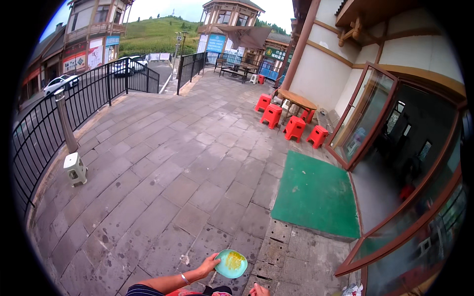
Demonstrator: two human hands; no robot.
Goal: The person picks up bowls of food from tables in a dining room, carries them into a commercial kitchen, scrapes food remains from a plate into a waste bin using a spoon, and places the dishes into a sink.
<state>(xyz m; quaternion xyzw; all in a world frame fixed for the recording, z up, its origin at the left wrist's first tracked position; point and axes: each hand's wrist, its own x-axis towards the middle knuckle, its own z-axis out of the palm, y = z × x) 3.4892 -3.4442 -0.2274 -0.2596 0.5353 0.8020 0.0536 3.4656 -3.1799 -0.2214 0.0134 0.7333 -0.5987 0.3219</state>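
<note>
My left hand (209, 264), with a pale bracelet on its wrist, comes in from the bottom edge. It grips the left rim of a small turquoise plate (230, 272). Yellow food or sauce is smeared over the plate's upper middle. To the right of the plate and apart from it, my right hand (259, 290) shows only at the bottom edge. Most of its fingers are cut off there, so whether they hold anything is hidden.
Ahead stretches grey stone paving (163, 197), with a black railing (69, 113) and a white stool (75, 169) on the left. A green mat (317, 195) lies before open glass doors (368, 118). Red stools (295, 128) surround a round wooden table (297, 98).
</note>
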